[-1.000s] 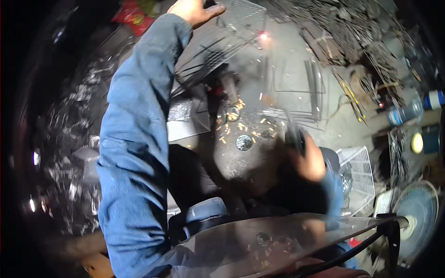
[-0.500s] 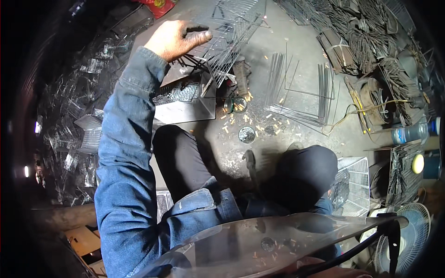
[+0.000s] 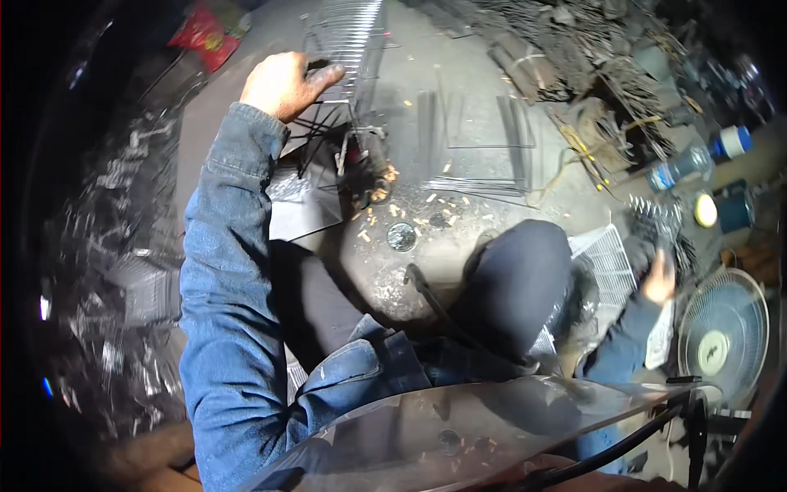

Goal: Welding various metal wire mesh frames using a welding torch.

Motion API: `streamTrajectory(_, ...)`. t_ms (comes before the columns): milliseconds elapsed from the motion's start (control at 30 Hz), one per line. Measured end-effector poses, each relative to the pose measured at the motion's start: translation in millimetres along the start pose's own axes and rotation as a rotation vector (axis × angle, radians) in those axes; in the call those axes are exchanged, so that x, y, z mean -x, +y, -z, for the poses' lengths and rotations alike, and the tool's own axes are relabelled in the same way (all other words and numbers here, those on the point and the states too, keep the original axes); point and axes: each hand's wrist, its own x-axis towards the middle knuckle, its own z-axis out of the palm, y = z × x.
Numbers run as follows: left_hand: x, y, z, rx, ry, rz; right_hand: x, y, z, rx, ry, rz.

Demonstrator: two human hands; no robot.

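Observation:
My left hand [image 3: 285, 87] is at the near end of a wire rack [image 3: 348, 41] with many parallel bars. Its thumb lies along the rack's edge, and its curled fingers, partly hidden, appear to grip it. Below that hand, dark metal rods [image 3: 316, 131] stand over a pale metal plate [image 3: 305, 205]. Out to the right, my right hand [image 3: 658, 283] reaches past my knee to a dark bundle of wire pieces with bright prongs [image 3: 656, 211]. Motion blurs its fingers, so whether they hold the bundle is unclear.
Bent wire frames [image 3: 479, 148] lie on the floor ahead, near scattered small tan pieces [image 3: 443, 199] and a round tin [image 3: 402, 237]. A white wire basket [image 3: 605, 258] stands by my right knee. A fan [image 3: 721, 340] and a water bottle [image 3: 682, 168] are at right; wire racks pile up at left.
My right hand has come out from behind my knee and stretched right to the wire bundle. My left hand stays at the rack. The whole view has shifted.

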Motion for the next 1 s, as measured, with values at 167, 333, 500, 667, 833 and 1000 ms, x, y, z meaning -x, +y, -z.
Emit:
streamTrajectory(167,7.5,-8.8,-27.3,0.039,0.261,-0.052,27.0,-229.3,-167.4,-0.7,-0.559,-0.02)
streamTrajectory(333,41.7,-0.8,-18.7,0.596,0.627,-0.123,53.1,-291.9,-246.4,-0.821,-0.82,-0.02)
streamTrajectory(500,71.9,-28.5,-12.9,1.025,0.452,-0.05,78.7,-311.5,-284.9,-0.938,-0.911,0.005)
streamTrajectory(667,77.5,-46.3,-20.4,0.972,0.224,-0.06,96.4,-296.6,-317.8,-0.874,-0.871,0.04)
streamTrajectory(833,70.6,-31.7,-8.3,0.823,0.403,-0.205,93.0,-309.0,-303.7,-0.45,-0.407,0.58)
streamTrajectory(1000,51.6,10.6,-24.8,0.36,0.673,-0.299,58.3,-290.8,-305.2,-0.35,-0.241,0.523)
